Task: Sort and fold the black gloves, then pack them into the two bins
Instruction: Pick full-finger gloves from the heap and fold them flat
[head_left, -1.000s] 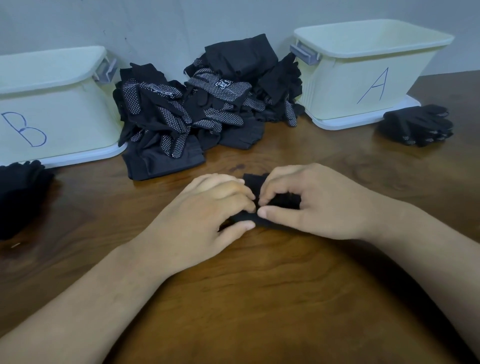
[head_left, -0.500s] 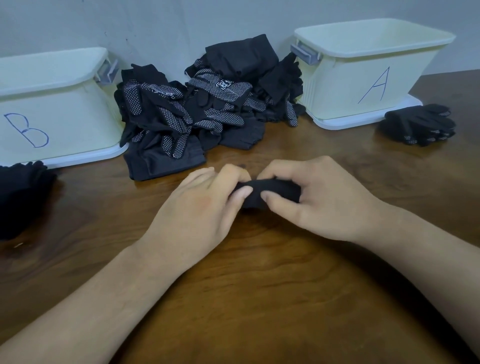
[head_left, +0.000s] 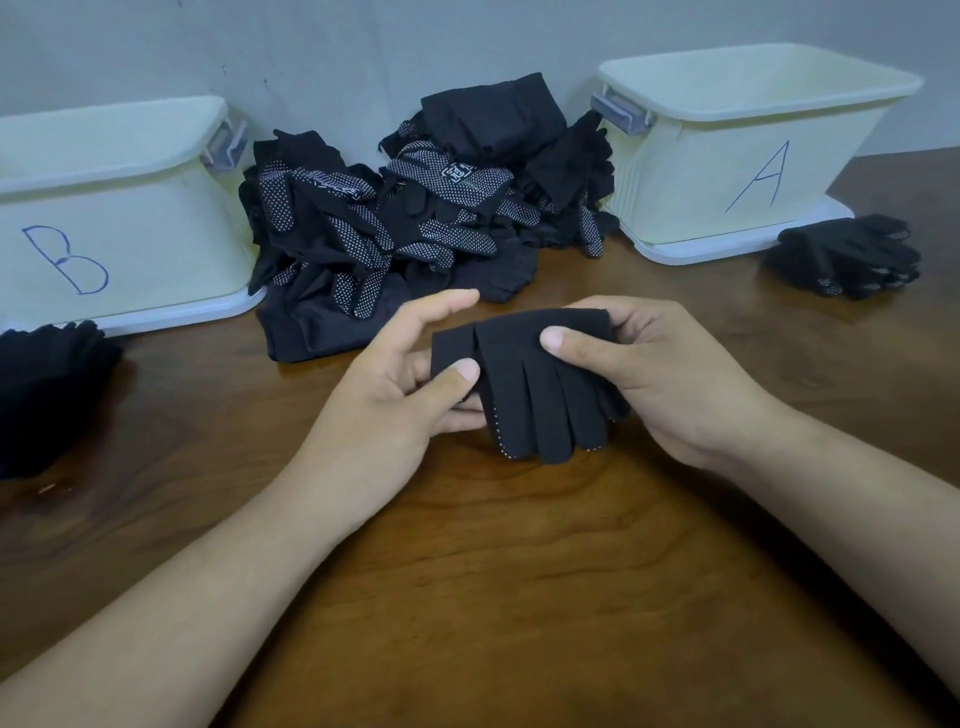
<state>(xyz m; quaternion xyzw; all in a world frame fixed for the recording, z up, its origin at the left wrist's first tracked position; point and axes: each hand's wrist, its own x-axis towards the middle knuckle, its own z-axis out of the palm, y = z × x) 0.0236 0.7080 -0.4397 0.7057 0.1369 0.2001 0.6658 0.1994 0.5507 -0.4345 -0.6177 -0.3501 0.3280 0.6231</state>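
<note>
Head camera looks down, close over table (head_left: 519, 597).

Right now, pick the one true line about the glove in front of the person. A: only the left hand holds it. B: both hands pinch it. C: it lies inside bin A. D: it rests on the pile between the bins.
B: the left hand and the right hand each pinch the glove, with a thumb pressed on its upper face.
</note>
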